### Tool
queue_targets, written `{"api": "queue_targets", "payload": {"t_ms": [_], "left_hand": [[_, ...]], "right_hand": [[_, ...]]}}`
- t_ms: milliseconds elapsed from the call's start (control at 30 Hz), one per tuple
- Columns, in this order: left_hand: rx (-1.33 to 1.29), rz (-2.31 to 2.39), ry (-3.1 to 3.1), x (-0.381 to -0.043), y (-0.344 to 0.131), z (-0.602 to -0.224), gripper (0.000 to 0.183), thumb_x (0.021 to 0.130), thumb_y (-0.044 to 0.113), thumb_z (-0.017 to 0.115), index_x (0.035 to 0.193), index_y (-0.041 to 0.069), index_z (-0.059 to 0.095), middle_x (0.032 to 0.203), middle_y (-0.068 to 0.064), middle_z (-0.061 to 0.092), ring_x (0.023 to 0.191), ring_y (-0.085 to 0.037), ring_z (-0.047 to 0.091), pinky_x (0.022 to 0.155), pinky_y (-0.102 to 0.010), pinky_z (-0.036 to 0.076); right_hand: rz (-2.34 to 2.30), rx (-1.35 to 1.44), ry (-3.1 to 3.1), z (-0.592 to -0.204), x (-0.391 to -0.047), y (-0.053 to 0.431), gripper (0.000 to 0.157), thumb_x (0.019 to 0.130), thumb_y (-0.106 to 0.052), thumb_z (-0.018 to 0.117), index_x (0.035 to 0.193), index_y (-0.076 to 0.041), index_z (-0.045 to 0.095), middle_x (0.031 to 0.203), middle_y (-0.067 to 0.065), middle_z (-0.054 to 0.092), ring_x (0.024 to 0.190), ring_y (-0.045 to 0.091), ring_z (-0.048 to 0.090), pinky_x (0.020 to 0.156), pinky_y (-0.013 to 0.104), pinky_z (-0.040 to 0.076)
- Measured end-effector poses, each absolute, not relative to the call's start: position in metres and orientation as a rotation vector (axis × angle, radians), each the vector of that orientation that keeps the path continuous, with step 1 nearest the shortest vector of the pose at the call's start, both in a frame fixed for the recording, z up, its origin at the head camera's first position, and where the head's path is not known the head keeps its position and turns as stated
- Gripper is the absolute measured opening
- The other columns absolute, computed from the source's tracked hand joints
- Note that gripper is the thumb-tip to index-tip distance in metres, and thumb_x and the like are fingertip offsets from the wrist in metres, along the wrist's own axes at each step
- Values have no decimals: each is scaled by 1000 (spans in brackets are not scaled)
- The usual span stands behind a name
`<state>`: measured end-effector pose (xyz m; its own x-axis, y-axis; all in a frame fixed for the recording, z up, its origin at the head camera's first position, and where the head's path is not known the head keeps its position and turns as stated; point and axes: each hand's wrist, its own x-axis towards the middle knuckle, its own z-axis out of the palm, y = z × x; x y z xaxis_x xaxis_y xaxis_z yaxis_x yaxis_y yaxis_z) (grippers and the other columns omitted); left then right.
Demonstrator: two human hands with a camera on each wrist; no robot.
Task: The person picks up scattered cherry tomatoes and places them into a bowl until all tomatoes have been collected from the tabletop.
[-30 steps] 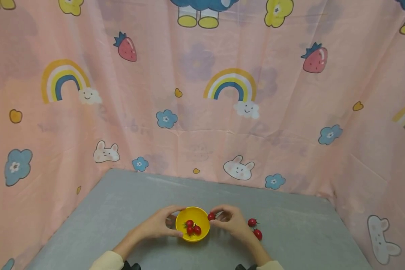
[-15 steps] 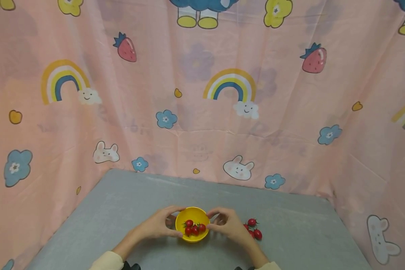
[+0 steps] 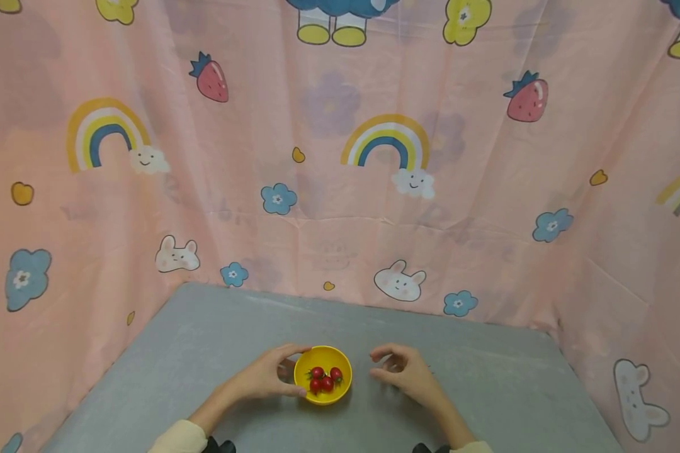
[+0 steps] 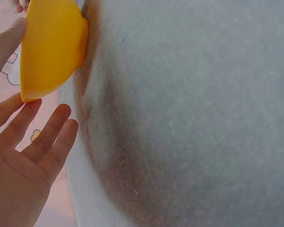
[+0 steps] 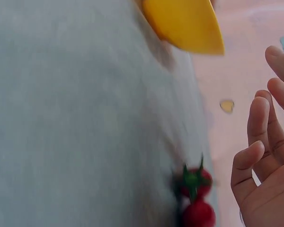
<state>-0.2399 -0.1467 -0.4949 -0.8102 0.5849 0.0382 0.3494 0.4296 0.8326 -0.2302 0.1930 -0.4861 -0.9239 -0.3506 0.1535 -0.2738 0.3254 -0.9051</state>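
Observation:
A small yellow bowl stands on the grey table, with several red cherry tomatoes inside it. My left hand holds the bowl by its rim from the left, thumb at the near side and fingertips at the far side. In the left wrist view the bowl shows its smooth outer wall. To the right of the bowl, apart from it, is my right hand, fingers loosely bent around nothing. Two more cherry tomatoes lie on the table below this hand in the right wrist view; in the head view it hides them.
The grey table reaches back to a pink patterned curtain, which also hangs along both sides. Cream sleeves cover the forearms near the bottom of the head view.
My right hand has put a cherry tomato into the bowl and let go of it. It has then drawn away to the right, over the loose tomatoes. The left hand keeps its place.

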Motion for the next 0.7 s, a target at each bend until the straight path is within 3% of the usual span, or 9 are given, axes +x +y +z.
{"api": "queue_targets", "payload": {"t_ms": [333,700], "left_hand": [[822,1313,2444,-238,-147,-494,74,86,26,85,149,9,50,146,-11,51,113,-26,61,92,-35,54],[832,1317,2431,-238,-147,-493,74,86,24,85,149,9,49,147,-11,50,113,-25,61,92,-34,54]], "right_hand": [[-1767,-660,2538,-500,-234,251,27,91,-3,76,114,8,68,108,29,65,75,23,66,68,30,57],[-1631,-531,2569,-509,-217,308,38,91,-8,77,124,6,64,112,22,65,76,22,65,67,31,56]]}}
